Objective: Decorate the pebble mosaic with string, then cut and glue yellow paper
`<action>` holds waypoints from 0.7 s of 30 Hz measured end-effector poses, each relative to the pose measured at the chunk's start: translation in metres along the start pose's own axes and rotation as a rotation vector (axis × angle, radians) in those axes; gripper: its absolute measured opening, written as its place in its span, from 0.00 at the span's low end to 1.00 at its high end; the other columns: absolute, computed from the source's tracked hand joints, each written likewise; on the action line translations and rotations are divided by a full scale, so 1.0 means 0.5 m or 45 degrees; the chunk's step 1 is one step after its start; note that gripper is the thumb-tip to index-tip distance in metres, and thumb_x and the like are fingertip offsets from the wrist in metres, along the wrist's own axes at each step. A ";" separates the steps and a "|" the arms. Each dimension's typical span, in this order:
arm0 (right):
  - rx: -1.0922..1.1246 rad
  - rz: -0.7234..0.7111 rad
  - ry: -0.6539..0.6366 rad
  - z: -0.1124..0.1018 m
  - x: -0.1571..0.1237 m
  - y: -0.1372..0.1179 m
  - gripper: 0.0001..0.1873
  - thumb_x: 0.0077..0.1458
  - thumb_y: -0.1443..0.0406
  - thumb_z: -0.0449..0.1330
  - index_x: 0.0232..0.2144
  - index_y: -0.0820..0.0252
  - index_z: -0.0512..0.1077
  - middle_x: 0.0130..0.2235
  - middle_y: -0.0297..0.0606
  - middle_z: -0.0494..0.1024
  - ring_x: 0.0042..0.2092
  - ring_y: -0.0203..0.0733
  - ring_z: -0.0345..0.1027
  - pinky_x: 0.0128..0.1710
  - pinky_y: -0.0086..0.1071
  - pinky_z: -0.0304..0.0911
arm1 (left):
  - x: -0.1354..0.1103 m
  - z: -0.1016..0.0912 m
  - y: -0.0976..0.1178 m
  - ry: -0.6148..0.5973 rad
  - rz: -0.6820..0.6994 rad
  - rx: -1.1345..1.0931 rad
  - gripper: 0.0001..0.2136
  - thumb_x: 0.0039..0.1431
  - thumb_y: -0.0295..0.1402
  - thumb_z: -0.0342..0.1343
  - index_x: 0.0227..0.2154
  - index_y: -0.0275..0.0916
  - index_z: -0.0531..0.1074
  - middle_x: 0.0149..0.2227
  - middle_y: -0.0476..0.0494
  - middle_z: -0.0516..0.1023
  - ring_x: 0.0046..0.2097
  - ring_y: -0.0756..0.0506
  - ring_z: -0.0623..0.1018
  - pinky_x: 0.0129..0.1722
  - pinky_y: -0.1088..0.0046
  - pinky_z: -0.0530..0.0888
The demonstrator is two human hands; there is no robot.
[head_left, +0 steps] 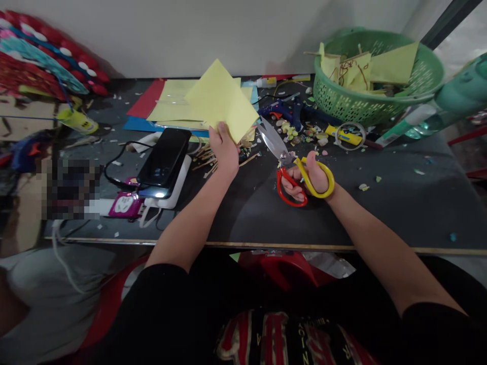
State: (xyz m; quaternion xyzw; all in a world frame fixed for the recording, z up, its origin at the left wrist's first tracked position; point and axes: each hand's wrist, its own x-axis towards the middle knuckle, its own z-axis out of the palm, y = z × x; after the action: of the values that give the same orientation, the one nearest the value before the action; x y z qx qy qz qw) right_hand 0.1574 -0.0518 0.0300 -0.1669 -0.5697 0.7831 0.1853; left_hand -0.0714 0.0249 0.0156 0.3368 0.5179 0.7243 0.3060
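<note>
My left hand pinches the lower edge of a yellow sheet of paper, which is held up over the table at a slant. In my right hand is a pair of scissors with one red and one yellow handle loop. My fingers and thumb pass through the loops, and the blades look slightly apart, pointing up and left towards the paper without touching it. Behind the held sheet lie more yellow sheets, a red sheet and a blue one. Thin sticks lie beside my left hand.
A green basket with yellow pieces stands at the back right, beside a teal bottle. Blue glue guns lie among scraps. At left are a phone with cables, a yellow cup, and another person's leg.
</note>
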 end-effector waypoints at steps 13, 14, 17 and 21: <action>0.011 -0.029 -0.033 -0.004 0.001 0.002 0.49 0.46 0.25 0.29 0.28 0.61 0.63 0.19 0.27 0.55 0.17 0.29 0.52 0.16 0.26 0.57 | 0.001 -0.001 0.004 -0.015 0.044 0.035 0.16 0.67 0.51 0.49 0.37 0.42 0.63 0.26 0.53 0.60 0.21 0.56 0.64 0.19 0.80 0.62; 0.014 -0.030 -0.033 -0.004 0.002 0.002 0.49 0.47 0.25 0.29 0.28 0.61 0.63 0.19 0.27 0.55 0.17 0.29 0.52 0.16 0.26 0.57 | 0.000 -0.001 0.004 -0.020 0.044 0.027 0.16 0.66 0.51 0.49 0.37 0.42 0.63 0.26 0.53 0.61 0.22 0.55 0.65 0.19 0.80 0.63; 0.012 -0.028 -0.024 -0.005 0.003 0.001 0.49 0.46 0.25 0.29 0.28 0.61 0.63 0.19 0.27 0.55 0.17 0.29 0.52 0.16 0.26 0.56 | -0.004 0.000 0.009 -0.020 0.033 0.012 0.17 0.66 0.52 0.50 0.37 0.42 0.64 0.27 0.52 0.61 0.23 0.55 0.67 0.21 0.80 0.65; 0.018 -0.027 -0.010 -0.007 0.004 0.005 0.49 0.47 0.25 0.28 0.29 0.61 0.63 0.20 0.28 0.55 0.18 0.29 0.52 0.17 0.26 0.57 | -0.010 -0.001 0.017 -0.039 0.013 0.012 0.17 0.65 0.52 0.51 0.36 0.42 0.63 0.27 0.53 0.61 0.22 0.55 0.65 0.20 0.79 0.64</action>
State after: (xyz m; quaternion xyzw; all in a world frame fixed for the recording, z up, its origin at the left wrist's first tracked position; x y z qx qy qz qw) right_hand 0.1572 -0.0488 0.0267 -0.1565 -0.5665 0.7858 0.1926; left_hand -0.0696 0.0183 0.0226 0.3520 0.5148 0.7182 0.3086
